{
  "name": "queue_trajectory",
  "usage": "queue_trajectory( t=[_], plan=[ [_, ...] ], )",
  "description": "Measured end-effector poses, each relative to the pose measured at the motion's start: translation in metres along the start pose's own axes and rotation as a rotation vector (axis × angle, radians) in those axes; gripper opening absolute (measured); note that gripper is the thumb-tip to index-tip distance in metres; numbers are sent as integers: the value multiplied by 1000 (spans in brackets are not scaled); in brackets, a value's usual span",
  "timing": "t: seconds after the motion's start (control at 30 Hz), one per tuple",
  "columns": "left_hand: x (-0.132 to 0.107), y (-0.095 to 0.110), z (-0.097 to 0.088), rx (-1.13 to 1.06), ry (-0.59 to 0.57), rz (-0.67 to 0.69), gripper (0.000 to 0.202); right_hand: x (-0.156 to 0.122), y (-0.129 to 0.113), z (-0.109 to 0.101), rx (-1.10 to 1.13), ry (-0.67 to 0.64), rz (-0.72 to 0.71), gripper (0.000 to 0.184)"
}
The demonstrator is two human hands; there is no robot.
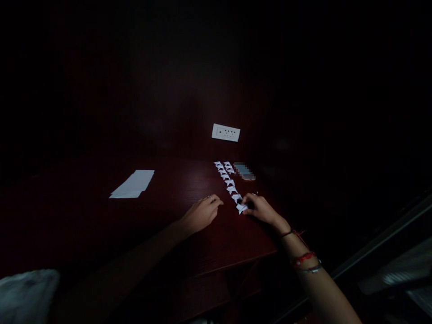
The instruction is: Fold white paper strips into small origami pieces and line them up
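Note:
My right hand point(258, 209) has its thumb and fingers closed on a small folded paper piece point(240, 208) at the near end of a row. Several more white folded paper pieces point(227, 178) run away from it in a line toward the wall, with a shorter second line beside the far end. Left of the row, my left hand point(203, 212) rests low over the dark red table point(189, 189), fingers loosely bent and apart, with nothing visible in them. A ring shows on one of its fingers.
White paper sheets point(133, 184) lie stacked on the table's left side. A blurred-out phone-like object point(245, 171) lies right of the paper rows. On the wall behind is a white power socket point(226, 132). Whitish cloth point(29, 294) shows at bottom left. The table's front edge runs below my hands.

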State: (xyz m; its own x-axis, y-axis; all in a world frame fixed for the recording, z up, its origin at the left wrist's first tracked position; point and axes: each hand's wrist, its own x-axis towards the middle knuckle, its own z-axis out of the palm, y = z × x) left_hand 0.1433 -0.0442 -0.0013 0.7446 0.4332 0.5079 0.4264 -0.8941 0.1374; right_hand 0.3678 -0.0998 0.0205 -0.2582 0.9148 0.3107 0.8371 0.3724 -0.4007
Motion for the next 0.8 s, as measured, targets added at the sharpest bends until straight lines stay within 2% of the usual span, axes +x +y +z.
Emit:
queue_trajectory(
  t=[0.23,0.37,0.63,0.8],
  plan=[
    [0,5,-4,59,-59,80,29,0,-2,-1,-73,63,-85,25],
    [6,10,0,41,-71,131,32,-7,1,1,-117,138,-81,22],
    [23,17,16,-47,-125,187,29,-11,6,11,-211,78,-111,21],
    [24,14,18,-62,-155,199,29,-9,7,14,-102,164,12,23]
  ],
)
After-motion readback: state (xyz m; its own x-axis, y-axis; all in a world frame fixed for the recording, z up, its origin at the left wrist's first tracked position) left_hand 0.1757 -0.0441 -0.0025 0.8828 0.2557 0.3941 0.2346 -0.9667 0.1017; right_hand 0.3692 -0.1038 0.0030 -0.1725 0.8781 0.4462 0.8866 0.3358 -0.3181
